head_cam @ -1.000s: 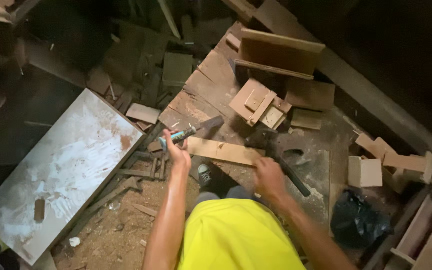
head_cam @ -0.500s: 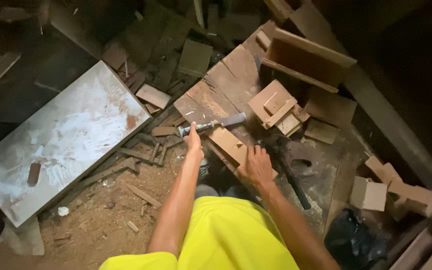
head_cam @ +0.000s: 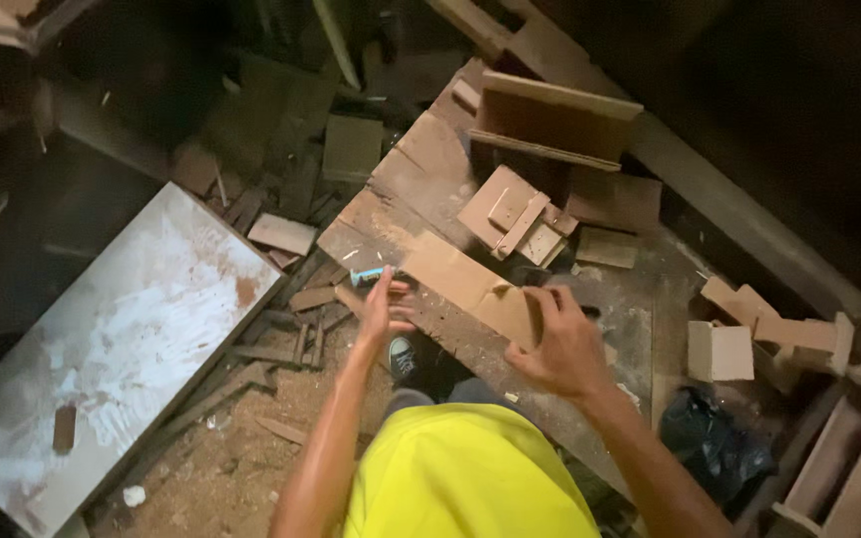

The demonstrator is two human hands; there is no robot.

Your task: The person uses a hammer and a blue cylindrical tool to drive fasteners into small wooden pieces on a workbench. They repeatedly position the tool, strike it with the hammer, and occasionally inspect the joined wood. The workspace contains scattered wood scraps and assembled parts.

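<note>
From my feed, the right hand (head_cam: 562, 344) pinned the board (head_cam: 470, 284) flat on the surface (head_cam: 640, 309); the left hand (head_cam: 383, 309) hovered open by the blue-handled tool (head_cam: 369, 275).

A worn, dark wooden surface (head_cam: 640, 299) slants across the scene. On it lie a long pale wooden strip (head_cam: 465, 284), a cluster of small wood offcuts (head_cam: 515, 214), a flat brown board (head_cam: 615, 199) and an upright open wooden box (head_cam: 555, 120). Beside it, the sawdust-strewn floor (head_cam: 241, 468) carries a large white-smeared panel (head_cam: 112, 349) and scattered wood scraps (head_cam: 286, 234).
</note>
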